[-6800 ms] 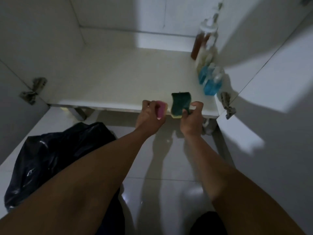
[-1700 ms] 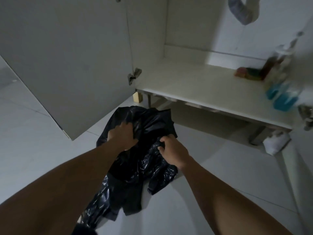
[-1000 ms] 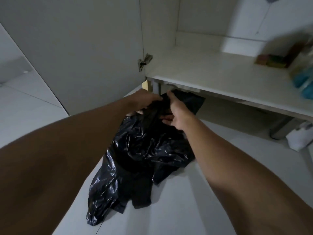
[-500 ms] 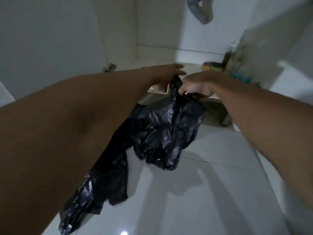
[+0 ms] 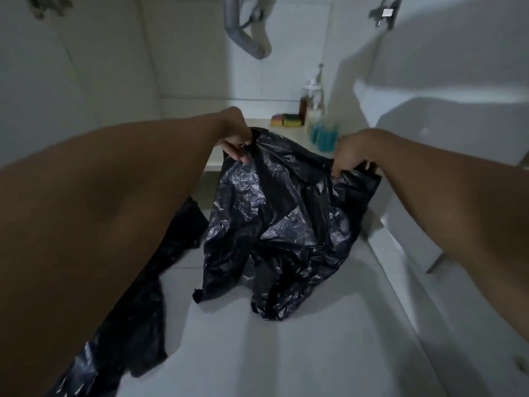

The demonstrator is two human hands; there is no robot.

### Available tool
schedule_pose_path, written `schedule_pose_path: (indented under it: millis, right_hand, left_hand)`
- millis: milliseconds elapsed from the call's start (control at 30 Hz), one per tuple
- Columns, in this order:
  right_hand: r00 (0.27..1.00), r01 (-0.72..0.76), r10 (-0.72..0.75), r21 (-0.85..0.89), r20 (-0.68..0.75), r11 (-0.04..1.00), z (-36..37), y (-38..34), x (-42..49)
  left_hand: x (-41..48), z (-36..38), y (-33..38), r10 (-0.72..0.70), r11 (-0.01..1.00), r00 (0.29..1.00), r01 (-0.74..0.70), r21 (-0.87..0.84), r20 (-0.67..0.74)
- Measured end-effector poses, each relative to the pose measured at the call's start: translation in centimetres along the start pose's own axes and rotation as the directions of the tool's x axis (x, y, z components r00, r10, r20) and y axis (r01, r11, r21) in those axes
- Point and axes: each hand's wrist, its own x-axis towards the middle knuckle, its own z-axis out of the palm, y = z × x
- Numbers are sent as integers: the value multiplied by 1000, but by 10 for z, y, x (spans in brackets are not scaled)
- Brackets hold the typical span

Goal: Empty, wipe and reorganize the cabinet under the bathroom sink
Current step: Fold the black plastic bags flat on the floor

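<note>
A crumpled black plastic bag [image 5: 280, 219] hangs in front of the open cabinet, stretched between both hands. My left hand [image 5: 236, 138] pinches its upper left edge. Its upper right edge is gripped by my right hand [image 5: 350, 156]. The bag's lower end droops just above the white floor. Behind it lies the white cabinet shelf [image 5: 260, 124], partly hidden by the bag. At the shelf's back right lie two sponges [image 5: 287, 120], and next to them stand a brown pump bottle [image 5: 310, 106] and blue bottles [image 5: 325, 136].
More black plastic [image 5: 137, 325] lies on the floor under my left arm. A grey drain pipe [image 5: 244, 38] hangs at the cabinet's top. The open right door [image 5: 446, 90] with its hinge [image 5: 385, 12] stands close to my right arm. White tiled floor [image 5: 300, 353] lies below.
My hands have moved apart, spreading the bag's top edge wider. The view has tilted up, showing more of the cabinet's inside and the pipe.
</note>
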Motion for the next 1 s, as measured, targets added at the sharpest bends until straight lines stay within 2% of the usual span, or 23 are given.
schedule_pose_path:
  millis: [33, 100, 167, 200, 233, 300, 333, 367, 400, 433, 467, 500, 533, 600, 667, 733, 800, 867, 933, 1000]
  right_hand:
    - [999, -1, 4, 75, -45, 997, 0, 2, 5]
    - [993, -44, 85, 416, -81, 908, -2, 5, 21]
    - [983, -35, 143, 646, -116, 762, -5, 2, 29]
    - [966, 31, 159, 706, -202, 708, -9, -1, 35]
    - [919, 133, 175, 695, -354, 707, -14, -3, 40]
    - [708, 343, 187, 563, -681, 752, -20, -5, 46]
    - [608, 432, 169, 501, -776, 750, -20, -6, 44]
    - [538, 506, 137, 448, -832, 737, -18, -5, 42]
    - [492, 554, 88, 390, -866, 735, -14, -3, 41]
    - [478, 572, 35, 341, -878, 746, -9, -1, 40]
    - [493, 565, -25, 298, -870, 769, -1, 2, 41]
    - [538, 534, -88, 259, -838, 805, 8, 7, 43]
    - [620, 491, -149, 233, -771, 839, 19, 12, 47]
    - [813, 419, -277, 186, -512, 889, 44, 18, 49]
    - [912, 370, -330, 142, -243, 918, 72, 23, 49]
    - [938, 345, -342, 65, -49, 936, 104, 22, 44]
    - [935, 347, -347, 6, 75, 938, 143, 22, 49]
    - [918, 354, -352, 25, 180, 935, 187, 25, 55]
    - [904, 338, -330, 20, 271, 941, 228, 24, 55]
    - [874, 344, -319, -2, 366, 939, 262, 22, 50]
  left_hand:
    - [2, 0, -1, -15, 998, 1000, 14, -55, -17]
    - [9, 0, -4, -29, 992, 995, 17, -128, -96]
    - [17, -4, -5, 16, 996, 962, -39, -78, -271]
    - [19, -7, -5, 65, 996, 922, -83, -30, -382]
    - [21, -10, -5, 114, 991, 866, -134, -5, -486]
    - [21, -12, -7, 207, 963, 753, -270, -6, -624]
    - [19, -11, -8, 264, 939, 699, -344, 10, -664]
    - [18, -7, -10, 309, 918, 658, -395, 35, -687]
    - [17, -2, -14, 344, 904, 630, -423, 64, -697]
    - [16, 4, -20, 363, 898, 619, -431, 85, -697]
    - [14, 13, -28, 379, 896, 622, -431, 105, -686]
    - [12, 22, -40, 395, 897, 640, -423, 127, -659]
    - [8, 34, -52, 410, 901, 672, -403, 160, -617]
    - [0, 63, -79, 378, 926, 774, -310, 217, -507]
    - [-14, 97, -102, 295, 947, 884, -220, 234, -362]
    - [-31, 134, -124, 247, 937, 948, -179, 301, -203]
    - [-49, 165, -142, 178, 914, 979, -128, 385, -99]
    - [-65, 189, -155, 79, 889, 996, -90, 450, 44]
    - [-79, 204, -164, -72, 872, 971, -50, 487, 228]
    - [-93, 211, -166, -248, 896, 877, 46, 442, 411]
